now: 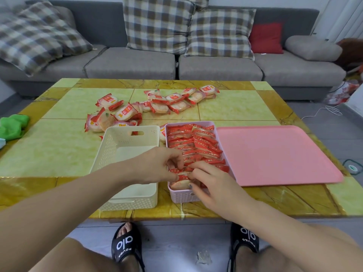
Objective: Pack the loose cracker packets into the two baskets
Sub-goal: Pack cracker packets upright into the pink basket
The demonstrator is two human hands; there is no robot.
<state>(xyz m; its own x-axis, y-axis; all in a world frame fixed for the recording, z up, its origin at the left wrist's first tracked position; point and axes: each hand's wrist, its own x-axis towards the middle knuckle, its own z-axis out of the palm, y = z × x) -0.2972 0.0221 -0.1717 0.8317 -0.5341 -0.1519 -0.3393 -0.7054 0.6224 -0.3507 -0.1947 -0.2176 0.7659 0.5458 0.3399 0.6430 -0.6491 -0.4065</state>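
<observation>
1. Both hands are working at the near end of the pink basket (pixel 182 195), which is sitting at the centre of the tabletop (pixel 59 150), already lined with upright cracker packets (pixel 196 146) almost wall to wall.
2. The left hand (pixel 157 165) is curling its fingers (pixel 177 160) round the tops of the nearest packets, pinching them; the right hand (pixel 212 185) is gripping the same cluster from the 5 o'clock side, fingers bent over the wrappers.
3. My read: they're wedging the last packets into the row. Doing it well means holding the row back towards 12 o'clock with one hand while the other slides the packet down edge-first, so the wrappers don't crumple.
4. Gentle pressure matters, I'd say, since crackers snap.
5. The cream basket (pixel 125 203), just beside at 9 o'clock, looks empty, ready for filling.
6. The loose packets (pixel 157 105) are lying scattered at 12 o'clock beyond both baskets, well apart from the hands.
7. A pink tray (pixel 275 154) is lying at 3 o'clock, touching the pink basket.
</observation>
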